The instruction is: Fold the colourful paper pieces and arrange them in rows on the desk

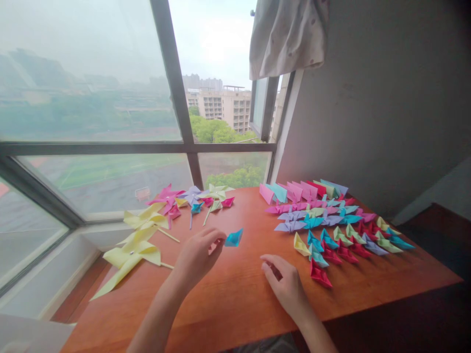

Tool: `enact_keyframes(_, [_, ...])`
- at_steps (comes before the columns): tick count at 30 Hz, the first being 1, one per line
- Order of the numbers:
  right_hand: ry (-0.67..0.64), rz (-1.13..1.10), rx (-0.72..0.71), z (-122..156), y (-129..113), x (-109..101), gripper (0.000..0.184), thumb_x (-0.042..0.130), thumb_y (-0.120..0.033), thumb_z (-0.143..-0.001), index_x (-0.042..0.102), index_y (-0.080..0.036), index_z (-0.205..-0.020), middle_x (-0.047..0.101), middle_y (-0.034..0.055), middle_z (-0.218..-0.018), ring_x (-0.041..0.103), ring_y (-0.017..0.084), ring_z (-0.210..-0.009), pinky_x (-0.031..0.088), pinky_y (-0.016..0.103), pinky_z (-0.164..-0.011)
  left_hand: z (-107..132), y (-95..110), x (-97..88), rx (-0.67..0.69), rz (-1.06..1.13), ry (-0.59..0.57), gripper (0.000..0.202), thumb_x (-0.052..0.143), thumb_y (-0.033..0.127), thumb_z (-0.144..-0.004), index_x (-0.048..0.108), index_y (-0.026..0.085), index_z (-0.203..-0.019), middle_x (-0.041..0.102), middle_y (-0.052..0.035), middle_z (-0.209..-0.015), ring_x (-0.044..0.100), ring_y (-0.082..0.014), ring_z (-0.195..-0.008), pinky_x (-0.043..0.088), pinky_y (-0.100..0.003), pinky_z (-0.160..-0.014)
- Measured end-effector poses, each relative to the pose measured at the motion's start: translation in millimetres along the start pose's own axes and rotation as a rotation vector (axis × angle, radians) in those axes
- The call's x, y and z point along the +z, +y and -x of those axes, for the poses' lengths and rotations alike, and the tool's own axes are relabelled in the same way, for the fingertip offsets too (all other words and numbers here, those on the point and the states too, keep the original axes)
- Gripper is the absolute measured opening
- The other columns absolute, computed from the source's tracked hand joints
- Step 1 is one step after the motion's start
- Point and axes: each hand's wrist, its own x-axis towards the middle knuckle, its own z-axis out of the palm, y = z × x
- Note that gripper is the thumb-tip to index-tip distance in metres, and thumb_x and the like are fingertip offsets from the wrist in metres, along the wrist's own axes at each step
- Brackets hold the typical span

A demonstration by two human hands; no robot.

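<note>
My left hand (pixel 196 255) is raised over the wooden table (pixel 235 299), its fingers pinched on a small folded blue paper piece (pixel 234 238). A bit of pink shows under those fingers; I cannot tell what it is. My right hand (pixel 285 284) lies low on the table with its fingers curled loosely, next to a red folded piece (pixel 320 274). Whether it holds anything is hidden. To the right lie rows of several folded paper pieces (pixel 331 225) in pink, blue, purple, green and red.
Yellow paper pinwheels (pixel 134 250) on sticks lie at the table's left edge. Smaller pink, purple and green pinwheels (pixel 191 198) sit by the window (pixel 110 147). A grey wall (pixel 386 108) stands on the right, with a curtain (pixel 289 37) above.
</note>
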Motion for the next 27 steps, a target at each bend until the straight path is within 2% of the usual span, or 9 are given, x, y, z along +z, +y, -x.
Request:
enact_keyframes(4, [0.037, -0.045, 0.024, 1.6, -1.8, -2.4, 0.025, 0.051, -0.035, -0.094, 0.069, -0.019, -0.104, 0.07, 0.0054, -0.083, 0.065, 0.016, -0.069, 0.053, 0.024, -0.06, 29.4, 19.0, 29.0, 0.033, 0.081, -0.122, 0.021, 0.046, 0.017, -0.091, 0.066, 0.023, -0.092, 0.068, -0.0041, -0.087, 0.062, -0.0139, -0.071, 0.047, -0.022, -0.061])
enact_keyframes(7, [-0.011, -0.047, -0.005, 2.8, -1.7, -2.2, 0.024, 0.052, -0.034, -0.094, 0.069, -0.02, -0.103, 0.069, 0.005, -0.083, 0.065, 0.016, -0.07, 0.053, 0.024, -0.062, 47.7, 22.0, 47.0, 0.001, 0.12, -0.127, 0.019, 0.048, 0.017, -0.09, 0.066, 0.024, -0.091, 0.068, -0.0042, -0.085, 0.063, -0.0148, -0.073, 0.048, -0.022, -0.063])
enact_keyframes(10, [-0.069, -0.028, -0.06, 2.8, -0.4, -1.1, 0.02, 0.052, -0.029, -0.094, 0.069, -0.02, -0.098, 0.069, 0.0049, -0.085, 0.065, 0.016, -0.074, 0.053, 0.024, -0.067, 58.5, 20.5, 57.3, -0.018, 0.15, -0.109, 0.019, 0.049, 0.018, -0.09, 0.066, 0.023, -0.092, 0.068, -0.005, -0.087, 0.064, -0.0159, -0.076, 0.051, -0.023, -0.067])
enact_keyframes(21, [-0.101, 0.047, -0.091, 1.3, -0.4, 1.1, 0.014, 0.055, -0.025, -0.091, 0.069, -0.021, -0.089, 0.067, 0.0019, -0.079, 0.062, 0.013, -0.067, 0.049, 0.023, -0.064, 62.0, 14.7, 62.8, -0.032, 0.149, -0.064, 0.02, 0.048, 0.021, -0.093, 0.067, 0.025, -0.095, 0.071, -0.0052, -0.091, 0.067, -0.0166, -0.08, 0.053, -0.024, -0.071])
enact_keyframes(24, [-0.093, 0.053, -0.097, 0.3, -1.4, 1.3, 0.013, 0.056, -0.023, -0.09, 0.068, -0.021, -0.086, 0.066, 0.0012, -0.076, 0.06, 0.013, -0.065, 0.048, 0.022, -0.062, 63.4, 12.0, 64.5, -0.049, 0.126, -0.019, 0.023, 0.046, 0.021, -0.094, 0.065, 0.026, -0.105, 0.071, -0.0053, -0.096, 0.068, -0.0177, -0.084, 0.054, -0.026, -0.074])
enact_keyframes(27, [-0.041, 0.042, -0.1, 2.3, -3.8, 0.4, 0.015, 0.054, -0.023, -0.092, 0.067, -0.02, -0.085, 0.065, 0.0018, -0.075, 0.06, 0.013, -0.064, 0.047, 0.022, -0.06, 64.0, 9.9, 64.7, -0.077, 0.114, 0.006, 0.027, 0.046, 0.021, -0.094, 0.061, 0.027, -0.116, 0.072, -0.0046, -0.097, 0.068, -0.0177, -0.083, 0.054, -0.025, -0.071])
